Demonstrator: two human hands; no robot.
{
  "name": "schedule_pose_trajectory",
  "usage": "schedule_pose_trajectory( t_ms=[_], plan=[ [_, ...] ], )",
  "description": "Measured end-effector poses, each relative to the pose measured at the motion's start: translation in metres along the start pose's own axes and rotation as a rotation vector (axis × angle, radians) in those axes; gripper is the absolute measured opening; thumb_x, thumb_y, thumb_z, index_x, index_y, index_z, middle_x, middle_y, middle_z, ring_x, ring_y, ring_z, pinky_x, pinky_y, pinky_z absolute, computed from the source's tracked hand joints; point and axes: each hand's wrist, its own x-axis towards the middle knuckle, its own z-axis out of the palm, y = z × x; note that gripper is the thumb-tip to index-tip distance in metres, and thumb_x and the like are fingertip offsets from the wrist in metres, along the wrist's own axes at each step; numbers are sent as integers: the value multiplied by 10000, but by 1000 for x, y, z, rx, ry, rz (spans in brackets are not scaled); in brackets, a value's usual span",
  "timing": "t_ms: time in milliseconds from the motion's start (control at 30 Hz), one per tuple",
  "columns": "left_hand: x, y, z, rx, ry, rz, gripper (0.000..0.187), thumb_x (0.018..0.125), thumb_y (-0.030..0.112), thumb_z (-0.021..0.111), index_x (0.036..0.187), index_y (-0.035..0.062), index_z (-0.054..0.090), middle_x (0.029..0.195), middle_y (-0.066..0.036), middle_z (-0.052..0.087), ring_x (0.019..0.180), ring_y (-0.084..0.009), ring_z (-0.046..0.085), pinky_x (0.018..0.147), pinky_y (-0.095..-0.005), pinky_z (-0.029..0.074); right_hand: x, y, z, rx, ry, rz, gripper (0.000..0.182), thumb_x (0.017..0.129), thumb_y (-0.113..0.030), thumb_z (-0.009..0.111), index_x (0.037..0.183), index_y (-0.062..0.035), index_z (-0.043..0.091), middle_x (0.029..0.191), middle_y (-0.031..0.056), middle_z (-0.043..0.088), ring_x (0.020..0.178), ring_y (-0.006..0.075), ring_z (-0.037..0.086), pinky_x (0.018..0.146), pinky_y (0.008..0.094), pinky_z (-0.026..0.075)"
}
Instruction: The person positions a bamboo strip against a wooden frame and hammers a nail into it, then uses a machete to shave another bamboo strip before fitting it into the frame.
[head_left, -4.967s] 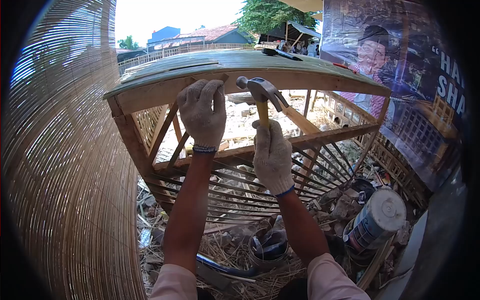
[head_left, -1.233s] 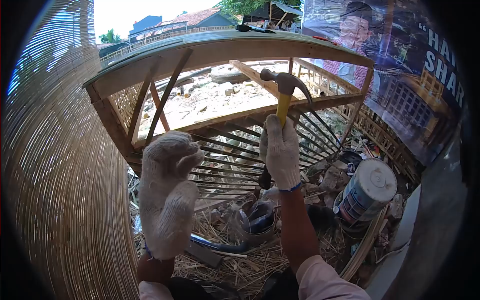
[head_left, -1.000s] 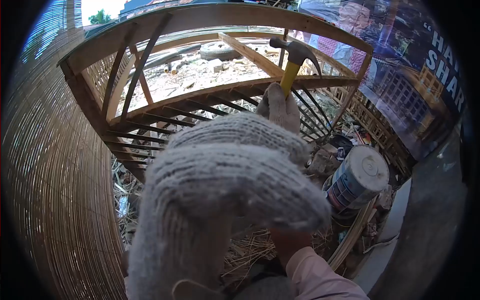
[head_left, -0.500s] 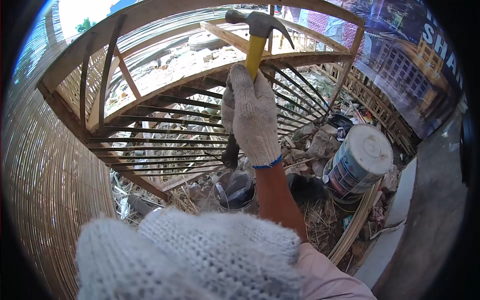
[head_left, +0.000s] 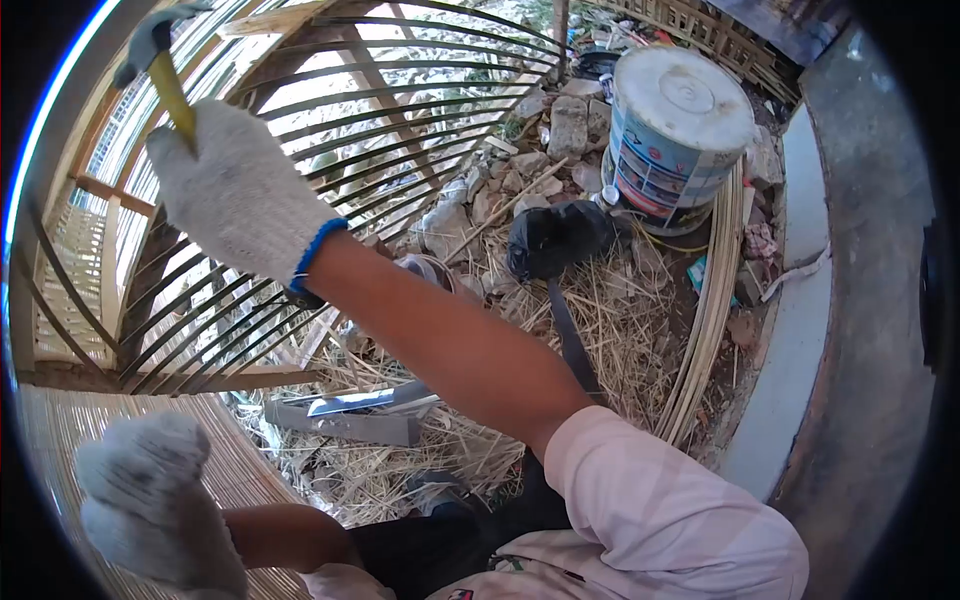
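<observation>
Wrapped round the yellow handle of a claw hammer [head_left: 170, 90] is my right hand [head_left: 240, 190], in a white knit glove with a blue cuff. The hammer's head points up at the upper left, over a wooden frame with thin bamboo slats [head_left: 400, 125]. My left hand [head_left: 155, 500], gloved too, is at the lower left beside a bamboo-slat screen [head_left: 240, 450]. Its fingers look curled, but whether anything is inside them is hidden.
A lidded paint bucket [head_left: 675, 140] stands at the upper right, next to a black plastic bag [head_left: 560, 238]. Rubble [head_left: 570, 125], straw and long bamboo strips [head_left: 705, 310] lie on the ground. A pale ledge [head_left: 800, 310] runs along the right.
The view has turned toward the ground and right. My right hand with the hammer now appears at the upper left, and my left hand farther from the camera at the lower left.
</observation>
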Motion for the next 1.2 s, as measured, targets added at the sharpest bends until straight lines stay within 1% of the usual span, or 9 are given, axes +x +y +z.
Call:
schedule_pose_trajectory(
  t_ms=[67,133,333,433,467,567,700,800,1200],
  plan=[
    [-62,0,-63,153,184,72,511,961,289,598,1377,-9,600,1370,-212,610,1267,-388,600,1090,-539,470,-4,11,7,4,-19,56,406,1026,-263,550,1001,133,636,897,308,705,815,415,744,748,481,610],
    [-98,-2,-119,849,219,-2,466,1014,373,590,1328,34,650,1315,-157,662,1182,-305,660,1032,-427,530,-15,20,12,-85,-93,92,439,1046,-281,525,1034,137,660,881,288,719,752,398,743,716,481,607],
    [5,-5,-25,69,-301,-4,337,1007,408,606,1066,78,640,1006,-104,631,896,-281,642,795,-490,547,-38,67,92,-227,-256,125,408,920,-310,571,993,21,798,1025,261,763,997,401,755,874,466,597],
    [50,-20,19,-338,-965,-135,399,941,528,734,942,141,637,848,-66,627,667,-224,591,606,-445,489,-56,70,101,-350,-454,-23,362,857,-285,615,1074,-81,822,1080,194,778,1037,366,749,875,442,596],
    [54,-20,30,-239,-1043,-114,227,922,193,661,1086,72,760,1123,-87,733,1042,-239,718,879,-359,585,-62,66,97,-337,-461,-13,342,849,-275,628,1059,-93,827,1071,167,784,1022,349,755,856,449,600],
    [-4,-15,2,-294,-1144,-595,116,909,191,685,961,137,773,1042,-34,760,939,-193,739,753,-342,606,-66,56,95,-378,-470,-14,306,834,-263,667,1030,-97,832,1040,163,786,1008,322,764,813,468,607],
    [52,-56,100,-186,-1357,-459,137,935,176,680,988,115,790,1063,-67,766,939,-223,747,760,-355,609,-48,42,90,-411,-424,-28,296,815,-295,700,1014,-128,842,1007,137,792,973,319,771,817,440,608],
    [27,-78,114,61,-997,-893,167,944,151,689,1074,84,769,1124,-129,747,1000,-282,739,825,-379,596,-36,24,70,-406,-362,-94,296,805,-314,709,998,-136,846,986,126,792,954,317,770,797,419,606],
    [19,-330,339,368,-522,-343,216,966,181,628,1122,35,653,1149,-168,680,1089,-375,666,915,-474,556,-19,-44,58,-387,-379,-221,326,739,-312,717,1018,-202,844,958,60,783,914,257,767,766,397,579]
  ],
)
